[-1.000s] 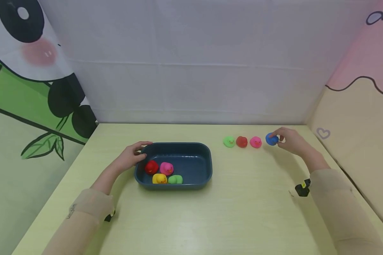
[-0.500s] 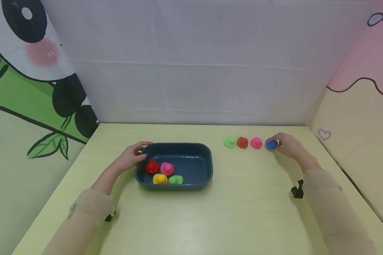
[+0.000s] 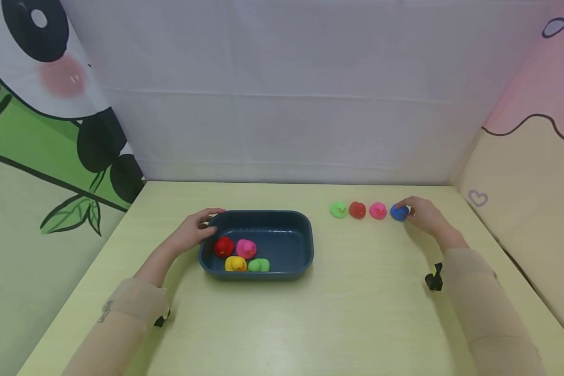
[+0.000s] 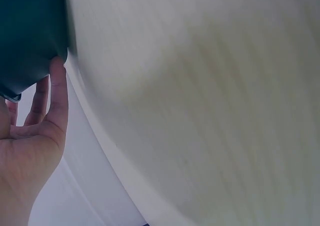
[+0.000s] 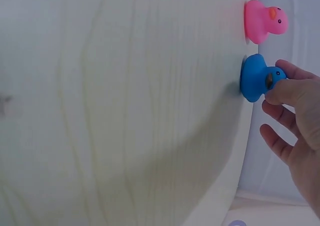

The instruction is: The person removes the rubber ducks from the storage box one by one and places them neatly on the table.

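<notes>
My right hand pinches the head of a blue rubber duck between thumb and forefinger. The duck's base is at the tabletop, at the right end of a row. To its left, in order, are a pink duck, a red duck and a green duck. My left hand holds the upper left corner of a dark blue tray, thumb over the rim, fingers along the outside. Inside the tray's left half lie a red duck, a pink duck, a yellow duck and a green duck.
The pale wooden table meets a white cloth backdrop just behind the row of ducks. Printed panels stand along both sides, the right-hand panel close beyond my right forearm.
My right hand has come down slightly and to the left, setting the blue duck upright beside the pink one. The left hand and the tray have stayed in place.
</notes>
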The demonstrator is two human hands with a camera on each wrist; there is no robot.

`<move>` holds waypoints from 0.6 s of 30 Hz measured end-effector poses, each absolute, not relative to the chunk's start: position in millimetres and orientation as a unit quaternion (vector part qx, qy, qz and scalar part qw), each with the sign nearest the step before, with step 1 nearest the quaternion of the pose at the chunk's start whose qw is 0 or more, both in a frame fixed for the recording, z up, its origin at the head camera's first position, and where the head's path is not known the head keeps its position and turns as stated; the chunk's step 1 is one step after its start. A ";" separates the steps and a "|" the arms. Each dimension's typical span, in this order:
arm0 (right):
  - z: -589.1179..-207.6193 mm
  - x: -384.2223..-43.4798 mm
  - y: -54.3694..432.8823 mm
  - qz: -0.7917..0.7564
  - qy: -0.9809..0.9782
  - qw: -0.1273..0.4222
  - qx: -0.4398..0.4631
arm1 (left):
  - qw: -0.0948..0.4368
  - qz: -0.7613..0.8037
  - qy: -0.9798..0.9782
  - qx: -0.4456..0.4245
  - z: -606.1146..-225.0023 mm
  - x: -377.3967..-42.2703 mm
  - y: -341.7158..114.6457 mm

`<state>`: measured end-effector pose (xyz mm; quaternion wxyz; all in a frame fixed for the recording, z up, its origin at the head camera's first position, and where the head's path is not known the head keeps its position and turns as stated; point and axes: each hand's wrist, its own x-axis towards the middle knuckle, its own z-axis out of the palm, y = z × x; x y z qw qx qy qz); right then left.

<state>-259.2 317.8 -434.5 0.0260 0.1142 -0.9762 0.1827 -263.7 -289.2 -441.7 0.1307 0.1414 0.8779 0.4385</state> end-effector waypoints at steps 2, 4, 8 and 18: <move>-436.1 -261.1 319.6 0.185 -0.975 0.029 0.120 | 0.130 0.438 0.878 0.142 -442.3 -264.0 -288.9; -437.2 -262.0 321.4 0.185 -0.974 0.031 0.127 | 0.128 0.438 0.878 0.144 -443.1 -264.4 -288.6; -438.1 -262.3 324.2 0.185 -0.974 0.026 0.127 | 0.128 0.438 0.878 0.147 -444.4 -265.4 -288.3; -436.4 -259.0 321.8 0.197 -0.974 0.011 0.116 | 0.124 0.436 0.879 0.149 -449.1 -269.2 -289.2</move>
